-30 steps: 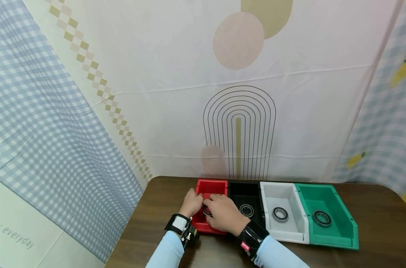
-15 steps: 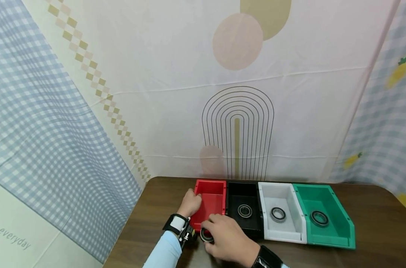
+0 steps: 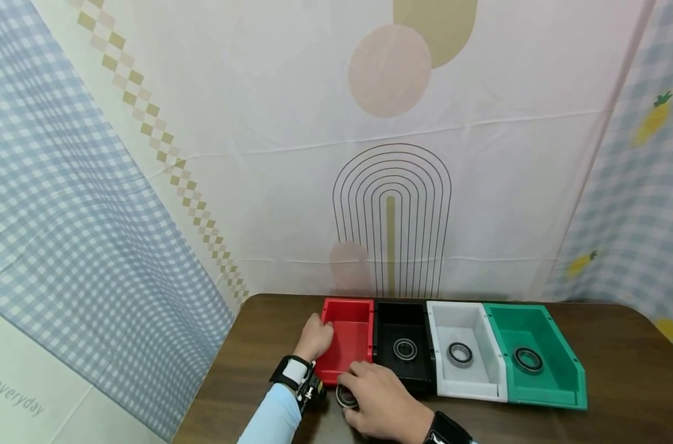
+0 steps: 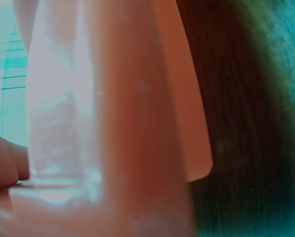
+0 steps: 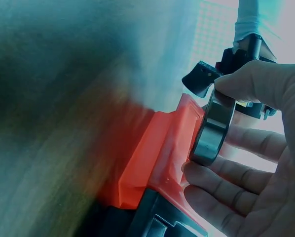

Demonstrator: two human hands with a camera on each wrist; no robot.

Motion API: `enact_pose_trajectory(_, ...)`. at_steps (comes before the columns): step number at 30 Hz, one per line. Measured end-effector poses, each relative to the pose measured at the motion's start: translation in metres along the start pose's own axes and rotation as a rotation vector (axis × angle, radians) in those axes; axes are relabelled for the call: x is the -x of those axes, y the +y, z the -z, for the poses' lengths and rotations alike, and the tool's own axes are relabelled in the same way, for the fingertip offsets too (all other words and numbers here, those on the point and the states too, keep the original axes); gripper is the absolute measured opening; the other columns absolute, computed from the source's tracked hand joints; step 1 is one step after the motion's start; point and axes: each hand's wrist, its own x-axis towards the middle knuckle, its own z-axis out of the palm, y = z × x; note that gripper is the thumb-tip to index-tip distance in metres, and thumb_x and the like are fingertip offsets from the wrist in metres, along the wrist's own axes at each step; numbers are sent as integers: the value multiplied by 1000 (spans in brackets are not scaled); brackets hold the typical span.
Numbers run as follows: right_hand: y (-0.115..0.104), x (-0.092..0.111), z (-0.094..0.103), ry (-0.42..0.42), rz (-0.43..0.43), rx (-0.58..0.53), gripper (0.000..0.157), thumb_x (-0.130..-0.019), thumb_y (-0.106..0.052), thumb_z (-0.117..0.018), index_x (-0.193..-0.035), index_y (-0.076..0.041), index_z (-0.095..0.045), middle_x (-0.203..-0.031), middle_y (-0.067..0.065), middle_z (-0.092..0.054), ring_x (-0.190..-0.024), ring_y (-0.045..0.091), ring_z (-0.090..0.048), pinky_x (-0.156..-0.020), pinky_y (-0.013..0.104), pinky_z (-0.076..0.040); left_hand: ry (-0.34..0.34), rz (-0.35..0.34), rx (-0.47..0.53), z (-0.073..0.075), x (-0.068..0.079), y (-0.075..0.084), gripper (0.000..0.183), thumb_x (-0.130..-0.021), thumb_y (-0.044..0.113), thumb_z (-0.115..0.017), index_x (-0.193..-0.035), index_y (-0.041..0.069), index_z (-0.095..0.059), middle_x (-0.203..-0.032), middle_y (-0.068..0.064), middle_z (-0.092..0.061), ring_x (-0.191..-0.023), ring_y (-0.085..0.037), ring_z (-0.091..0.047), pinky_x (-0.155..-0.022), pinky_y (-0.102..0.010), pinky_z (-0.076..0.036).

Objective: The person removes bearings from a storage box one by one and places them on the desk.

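A bearing, a dark ring with a metal edge [image 3: 341,401], is pinched between the thumb and fingers of my right hand [image 3: 386,402], just in front of the red bin [image 3: 349,342]. In the right wrist view the bearing [image 5: 212,131] stands on edge, thumb at its top and fingertips at its lower end. My left hand [image 3: 315,338] grips the left wall of the red bin near its middle. The left wrist view is mostly filled by the blurred bin wall [image 4: 137,123], with part of a finger or thumb [image 4: 4,163] at the left edge.
To the right of the red bin stand a black bin [image 3: 394,317], a white bin [image 3: 455,317] and a green bin [image 3: 558,376] in a row. Each has one bearing lying in it. The wooden table [image 3: 636,370] extends on both sides, and a patterned cloth [image 3: 281,203] hangs behind.
My right hand has lifted the bearing out of the red bin and brought it toward me, past the bin's front edge. The left hand has stayed on the bin wall.
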Motion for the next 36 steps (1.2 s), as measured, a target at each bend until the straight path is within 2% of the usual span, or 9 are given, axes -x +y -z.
enact_pose_trajectory(5,-2,4,-2,-44,4,-18,35,-88,-36,-82,-119,-21,-76,-101,-10,-69,-89,5,-62,-83,30,-58,-4,13,1,-1,0,0,36,-109,15,-50,-131,-13,-51,-109,-23,-64,-92,-28,-66,-79,-48,-62)
enact_pose_trajectory(11,-7,6,-8,-136,28,4,32,-87,-38,-86,-113,-22,-78,-94,-11,-68,-80,0,-59,-76,24,-57,-1,19,-7,-2,0,0,37,-108,16,-50,-132,-13,-51,-111,-23,-65,-94,-30,-66,-81,-49,-62)
enact_pose_trajectory(15,-11,6,-16,-182,83,42,24,-88,-36,-86,-108,-24,-78,-87,-12,-65,-73,-2,-53,-72,18,-52,4,21,-15,-2,0,0,38,-108,16,-51,-133,-13,-50,-112,-24,-65,-95,-30,-66,-82,-50,-62)
enact_pose_trajectory(19,-14,6,-27,-166,168,87,13,-92,-31,-81,-103,-26,-79,-83,-13,-63,-71,-3,-50,-64,14,-44,13,24,-28,-2,0,0,40,-108,16,-51,-135,-13,-50,-115,-25,-66,-97,-30,-66,-85,-51,-62)
enact_pose_trajectory(22,-17,7,-33,-138,216,121,11,-94,-32,-77,-103,-27,-80,-80,-12,-63,-69,-3,-49,-61,12,-38,22,20,-37,-2,0,0,40,-107,16,-51,-135,-14,-51,-116,-26,-66,-98,-31,-66,-86,-51,-62)
enact_pose_trajectory(30,-19,9,-46,-59,272,190,15,-95,-42,-74,-103,-29,-77,-80,-12,-60,-69,-3,-47,-57,12,-34,31,14,-53,-1,1,1,42,-107,16,-52,-136,-15,-50,-117,-27,-66,-99,-32,-66,-87,-52,-61)
enact_pose_trajectory(36,-19,10,-48,-33,270,202,17,-95,-44,-73,-103,-30,-76,-83,-12,-60,-72,-2,-48,-56,12,-34,32,8,-52,-1,1,2,39,-107,15,-52,-132,-15,-51,-114,-27,-66,-96,-32,-66,-85,-52,-61)
